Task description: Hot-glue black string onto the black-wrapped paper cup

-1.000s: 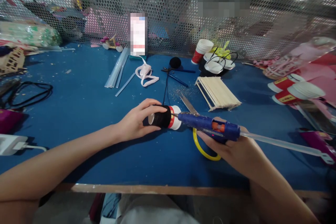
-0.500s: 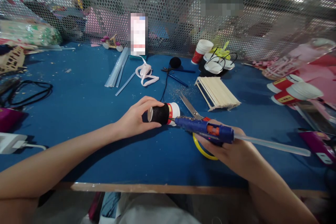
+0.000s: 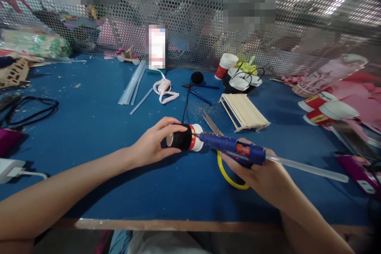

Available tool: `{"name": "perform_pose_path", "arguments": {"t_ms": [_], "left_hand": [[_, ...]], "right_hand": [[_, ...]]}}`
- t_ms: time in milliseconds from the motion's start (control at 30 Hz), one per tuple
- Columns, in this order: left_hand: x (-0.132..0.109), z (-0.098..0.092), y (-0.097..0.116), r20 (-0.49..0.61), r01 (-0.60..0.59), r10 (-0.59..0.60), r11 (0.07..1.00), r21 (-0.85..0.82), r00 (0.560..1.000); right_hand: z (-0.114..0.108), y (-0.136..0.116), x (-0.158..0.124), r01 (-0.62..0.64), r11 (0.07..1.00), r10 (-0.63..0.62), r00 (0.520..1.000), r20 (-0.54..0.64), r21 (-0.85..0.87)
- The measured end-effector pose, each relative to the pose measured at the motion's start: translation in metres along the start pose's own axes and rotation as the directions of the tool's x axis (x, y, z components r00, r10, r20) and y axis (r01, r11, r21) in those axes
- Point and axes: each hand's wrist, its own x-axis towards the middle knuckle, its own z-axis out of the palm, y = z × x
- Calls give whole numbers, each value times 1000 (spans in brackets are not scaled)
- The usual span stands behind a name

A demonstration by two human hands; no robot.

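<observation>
My left hand (image 3: 157, 143) grips a paper cup (image 3: 197, 143) lying on its side, its base end wrapped in black cord (image 3: 182, 138). The red-printed band and white rim end still show. A strand of the cord runs back to a black ball of cord (image 3: 197, 77). In my right hand (image 3: 258, 170) is a blue glue gun (image 3: 229, 145), its nozzle at the cup beside the edge of the wrapping. A clear glue stick (image 3: 309, 170) sticks out of its rear. Scissors (image 3: 233, 182) with a yellow handle lie partly hidden beneath the gun and hand.
Behind the cup lie blue-handled pliers (image 3: 204, 97), white ribbon (image 3: 164, 89) and glue sticks (image 3: 133, 83). A small wooden-stick rack (image 3: 245, 112) stands right of centre. More paper cups (image 3: 330, 113) lie at the right. A phone (image 3: 156, 47) leans on the perforated metal screen (image 3: 193, 16).
The whole view has shifted slightly, so things sit lower in the picture. Both hands keep their holds, and the glue gun's nozzle remains at the wrapping's edge.
</observation>
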Motion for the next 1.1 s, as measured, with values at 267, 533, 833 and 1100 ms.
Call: {"name": "perform_pose_path", "arguments": {"t_ms": [267, 533, 833, 1100], "left_hand": [[1, 0, 1, 10, -20, 20, 1000, -4, 1000], [2, 4, -3, -24, 200, -212, 952, -233, 977], [1, 6, -4, 28, 351, -371, 847, -399, 928], [2, 6, -3, -37, 255, -282, 911, -323, 959]], "right_hand": [[1, 4, 4, -66, 996, 66, 998, 7, -53], [8, 2, -5, 1, 1000, -1, 1000, -22, -21], [4, 2, -5, 72, 996, -71, 997, 8, -44], [2, 0, -5, -26, 999, 27, 999, 29, -23]]}}
